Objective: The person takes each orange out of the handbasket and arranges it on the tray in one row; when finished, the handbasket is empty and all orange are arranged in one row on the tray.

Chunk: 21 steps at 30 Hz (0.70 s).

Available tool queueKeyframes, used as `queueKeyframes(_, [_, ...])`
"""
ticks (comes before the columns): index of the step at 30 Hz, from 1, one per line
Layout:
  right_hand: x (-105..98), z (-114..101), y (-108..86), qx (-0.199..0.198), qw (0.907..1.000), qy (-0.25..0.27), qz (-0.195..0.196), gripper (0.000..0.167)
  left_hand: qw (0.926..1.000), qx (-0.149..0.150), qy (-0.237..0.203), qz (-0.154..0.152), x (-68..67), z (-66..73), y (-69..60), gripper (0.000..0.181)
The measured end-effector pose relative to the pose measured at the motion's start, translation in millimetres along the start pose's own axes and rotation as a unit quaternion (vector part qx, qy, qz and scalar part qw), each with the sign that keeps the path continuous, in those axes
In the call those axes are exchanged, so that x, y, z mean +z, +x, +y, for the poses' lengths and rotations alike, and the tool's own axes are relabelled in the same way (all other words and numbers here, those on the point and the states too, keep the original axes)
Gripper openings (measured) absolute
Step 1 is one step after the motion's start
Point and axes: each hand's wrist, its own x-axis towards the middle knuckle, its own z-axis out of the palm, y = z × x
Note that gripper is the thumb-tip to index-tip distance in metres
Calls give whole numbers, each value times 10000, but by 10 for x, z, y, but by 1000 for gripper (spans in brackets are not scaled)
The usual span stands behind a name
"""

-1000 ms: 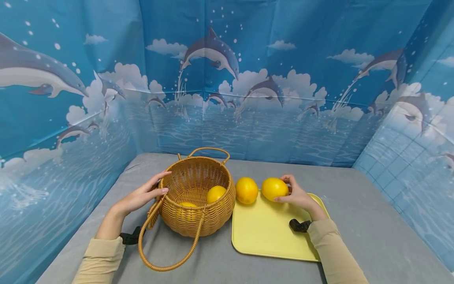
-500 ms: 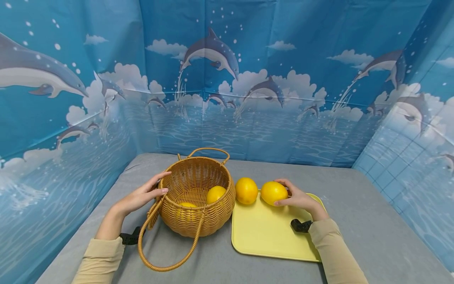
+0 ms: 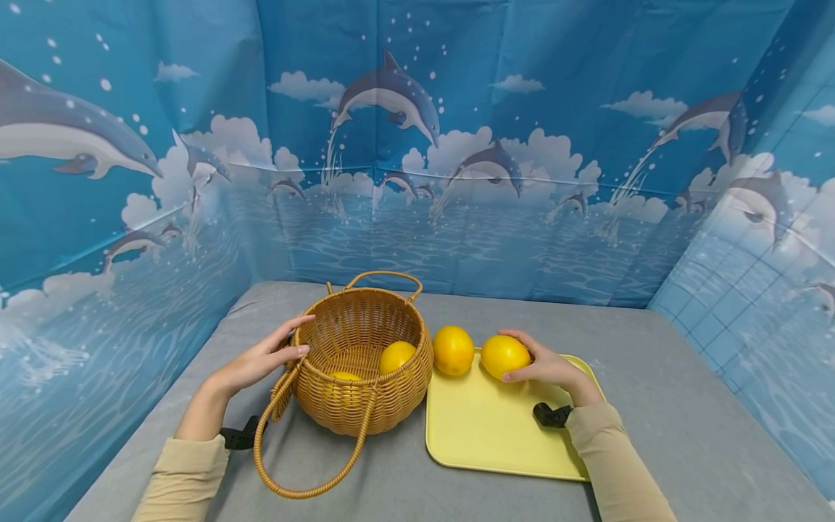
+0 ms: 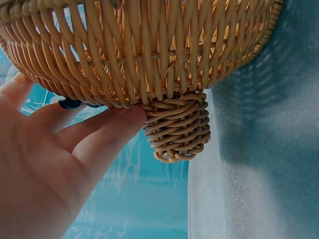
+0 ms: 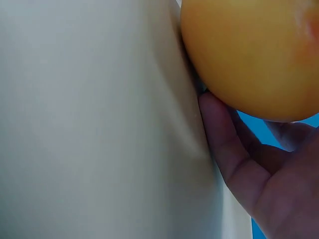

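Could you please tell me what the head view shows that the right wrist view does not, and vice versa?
Only the head view shows the wicker basket, the left hand touching it, and three other yellow fruits. Only the right wrist view shows a reddish patch on the held yellow fruit. Both show the right hand, that fruit and, apparently, the yellow tray.
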Motion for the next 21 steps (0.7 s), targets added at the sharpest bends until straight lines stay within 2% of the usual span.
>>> queueKeyframes(7, [-24, -44, -28, -53, 9998, -60, -185, 87, 10000, -3, 38, -4, 3, 2, -1, 58])
queueKeyframes(14, [-78, -30, -65, -206, 9983, 146, -522, 86, 10000, 12, -8, -10, 1, -8, -1, 57])
queueKeyframes(21, [-54, -72, -64, 87, 9992, -23, -398, 91, 10000, 13, -3, -1, -1, -15, 3, 57])
